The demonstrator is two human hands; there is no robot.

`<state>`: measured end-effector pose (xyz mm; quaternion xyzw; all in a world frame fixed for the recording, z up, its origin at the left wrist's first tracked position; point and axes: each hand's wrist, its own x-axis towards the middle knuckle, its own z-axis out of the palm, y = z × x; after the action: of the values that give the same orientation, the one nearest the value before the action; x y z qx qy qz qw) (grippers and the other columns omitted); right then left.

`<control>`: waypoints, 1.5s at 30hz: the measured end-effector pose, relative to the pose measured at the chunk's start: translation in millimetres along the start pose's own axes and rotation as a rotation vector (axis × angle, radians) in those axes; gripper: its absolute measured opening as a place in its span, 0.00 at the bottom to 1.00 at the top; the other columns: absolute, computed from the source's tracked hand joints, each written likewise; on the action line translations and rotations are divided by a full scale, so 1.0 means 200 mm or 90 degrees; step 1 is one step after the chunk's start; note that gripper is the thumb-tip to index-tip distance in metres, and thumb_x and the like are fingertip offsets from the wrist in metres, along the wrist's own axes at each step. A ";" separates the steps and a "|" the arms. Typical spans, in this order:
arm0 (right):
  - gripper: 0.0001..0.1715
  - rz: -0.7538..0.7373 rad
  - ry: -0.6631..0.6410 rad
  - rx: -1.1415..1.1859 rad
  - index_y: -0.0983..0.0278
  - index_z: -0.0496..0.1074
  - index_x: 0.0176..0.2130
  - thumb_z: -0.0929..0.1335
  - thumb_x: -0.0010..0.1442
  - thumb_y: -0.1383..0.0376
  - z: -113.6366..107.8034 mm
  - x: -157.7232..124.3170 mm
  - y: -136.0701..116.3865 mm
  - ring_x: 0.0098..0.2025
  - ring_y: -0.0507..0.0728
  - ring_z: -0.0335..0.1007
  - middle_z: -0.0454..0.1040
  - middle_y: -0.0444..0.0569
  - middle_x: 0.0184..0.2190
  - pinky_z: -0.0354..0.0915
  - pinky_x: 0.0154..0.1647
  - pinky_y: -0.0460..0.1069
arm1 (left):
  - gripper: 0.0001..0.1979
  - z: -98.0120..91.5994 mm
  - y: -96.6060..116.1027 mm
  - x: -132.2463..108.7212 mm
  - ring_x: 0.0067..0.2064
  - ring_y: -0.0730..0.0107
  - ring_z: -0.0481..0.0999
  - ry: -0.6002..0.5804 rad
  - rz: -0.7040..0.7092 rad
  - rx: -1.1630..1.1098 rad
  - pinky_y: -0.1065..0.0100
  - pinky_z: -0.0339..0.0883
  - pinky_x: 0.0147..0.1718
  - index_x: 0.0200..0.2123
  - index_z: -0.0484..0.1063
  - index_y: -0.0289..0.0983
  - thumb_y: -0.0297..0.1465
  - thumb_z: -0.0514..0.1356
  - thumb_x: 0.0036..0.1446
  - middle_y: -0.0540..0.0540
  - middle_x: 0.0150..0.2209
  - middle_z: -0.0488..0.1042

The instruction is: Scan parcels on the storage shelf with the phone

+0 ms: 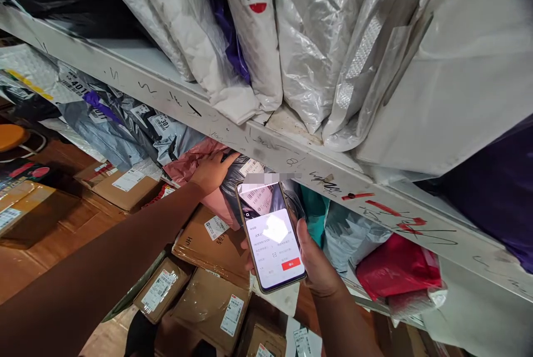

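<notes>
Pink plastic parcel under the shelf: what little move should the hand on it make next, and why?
Probably the left hand should ease the pink plastic parcel aside: it rests there, fingertips on the dark grey plastic bag, whose white label sits tucked under the white shelf edge, above the dark-edged smartphone held by the right hand.

White shelf [166, 90], cardboard boxes [208, 307] — red parcel [395, 268]

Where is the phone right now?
Head view, centre: the phone sits in the right hand, just under the white shelf edge, above the cardboard boxes.
</notes>
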<state>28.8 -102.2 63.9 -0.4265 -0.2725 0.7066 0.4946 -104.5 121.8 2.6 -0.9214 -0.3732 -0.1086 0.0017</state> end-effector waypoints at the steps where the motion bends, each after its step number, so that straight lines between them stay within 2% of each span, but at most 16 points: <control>1: 0.43 0.002 -0.002 -0.004 0.62 0.67 0.49 0.61 0.50 0.34 0.00 0.00 0.00 0.35 0.62 0.78 0.79 0.56 0.40 0.71 0.37 0.56 | 0.27 0.00 0.00 0.00 0.49 0.51 0.71 -0.002 0.001 -0.001 0.56 0.65 0.47 0.61 0.58 0.42 0.22 0.46 0.58 0.37 0.47 0.69; 5: 0.43 0.004 -0.024 0.010 0.62 0.68 0.49 0.61 0.50 0.34 -0.02 0.01 0.01 0.36 0.61 0.78 0.78 0.57 0.41 0.71 0.38 0.55 | 0.27 0.02 -0.01 0.00 0.49 0.51 0.70 0.007 0.011 0.003 0.57 0.65 0.48 0.61 0.58 0.41 0.22 0.46 0.58 0.36 0.46 0.69; 8: 0.43 -0.013 0.014 0.025 0.59 0.64 0.54 0.65 0.49 0.36 -0.01 0.00 0.00 0.37 0.63 0.77 0.78 0.56 0.43 0.71 0.37 0.58 | 0.27 0.03 -0.02 0.00 0.48 0.51 0.71 0.017 0.014 0.006 0.56 0.65 0.47 0.60 0.59 0.41 0.22 0.47 0.58 0.37 0.45 0.70; 11: 0.46 -0.026 0.024 0.047 0.51 0.55 0.58 0.75 0.45 0.51 0.02 -0.03 -0.01 0.40 0.64 0.77 0.76 0.52 0.47 0.71 0.39 0.58 | 0.27 0.03 -0.02 0.00 0.48 0.50 0.71 0.012 0.016 0.004 0.56 0.65 0.47 0.61 0.58 0.42 0.22 0.47 0.58 0.36 0.46 0.70; 14: 0.45 -0.040 0.007 0.033 0.50 0.57 0.56 0.76 0.43 0.67 0.05 -0.04 -0.02 0.45 0.63 0.76 0.74 0.49 0.51 0.69 0.45 0.56 | 0.27 0.02 -0.01 0.00 0.49 0.52 0.71 0.010 0.017 -0.002 0.57 0.65 0.48 0.61 0.58 0.42 0.22 0.47 0.59 0.37 0.46 0.70; 17: 0.43 -0.051 0.023 -0.015 0.53 0.60 0.54 0.75 0.42 0.72 0.06 -0.05 -0.02 0.47 0.62 0.75 0.75 0.49 0.49 0.69 0.45 0.54 | 0.26 0.02 -0.01 0.00 0.48 0.51 0.71 0.009 0.009 0.001 0.55 0.65 0.48 0.60 0.59 0.41 0.23 0.46 0.59 0.36 0.47 0.70; 21: 0.42 -0.029 0.066 -0.076 0.56 0.58 0.54 0.74 0.44 0.73 0.07 -0.05 -0.01 0.46 0.61 0.75 0.76 0.50 0.48 0.70 0.44 0.53 | 0.25 0.02 -0.02 0.00 0.48 0.50 0.72 0.008 0.009 -0.002 0.55 0.65 0.48 0.60 0.60 0.41 0.24 0.46 0.59 0.36 0.46 0.71; 25: 0.45 -0.037 0.036 -0.039 0.55 0.56 0.56 0.73 0.43 0.75 0.09 -0.06 -0.02 0.46 0.61 0.76 0.74 0.51 0.50 0.70 0.43 0.53 | 0.27 0.04 -0.02 0.00 0.48 0.51 0.72 0.011 0.011 -0.003 0.56 0.65 0.47 0.61 0.58 0.43 0.23 0.46 0.58 0.37 0.46 0.70; 30: 0.44 -0.019 0.047 -0.018 0.54 0.57 0.56 0.73 0.43 0.75 0.10 -0.06 -0.03 0.46 0.61 0.75 0.75 0.49 0.50 0.70 0.44 0.53 | 0.27 0.05 -0.03 0.01 0.48 0.50 0.71 0.013 0.016 0.002 0.55 0.65 0.47 0.61 0.57 0.43 0.23 0.45 0.59 0.37 0.46 0.70; 36: 0.46 -0.039 0.022 -0.012 0.53 0.56 0.56 0.73 0.44 0.77 0.07 -0.05 -0.01 0.46 0.61 0.75 0.75 0.48 0.48 0.71 0.42 0.52 | 0.26 0.05 -0.03 0.01 0.49 0.50 0.71 0.005 0.005 0.003 0.55 0.65 0.46 0.60 0.58 0.43 0.23 0.45 0.59 0.37 0.47 0.69; 41: 0.45 -0.057 0.043 -0.038 0.55 0.57 0.56 0.74 0.42 0.75 0.05 -0.05 0.01 0.45 0.61 0.76 0.76 0.50 0.47 0.72 0.39 0.52 | 0.26 0.04 -0.02 0.00 0.49 0.51 0.70 0.006 0.005 0.007 0.56 0.64 0.47 0.60 0.58 0.42 0.23 0.46 0.59 0.37 0.47 0.69; 45: 0.46 -0.058 0.029 -0.029 0.54 0.56 0.56 0.74 0.43 0.75 0.05 -0.05 0.00 0.46 0.62 0.75 0.74 0.51 0.51 0.72 0.41 0.53 | 0.26 0.04 -0.02 0.00 0.48 0.53 0.71 0.006 0.011 0.007 0.58 0.64 0.48 0.60 0.58 0.42 0.23 0.47 0.58 0.38 0.46 0.70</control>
<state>20.8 -112.2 71.9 -0.4410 -0.2957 0.6671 0.5225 -105.8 126.0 -4.5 -0.9242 -0.3654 -0.1107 0.0095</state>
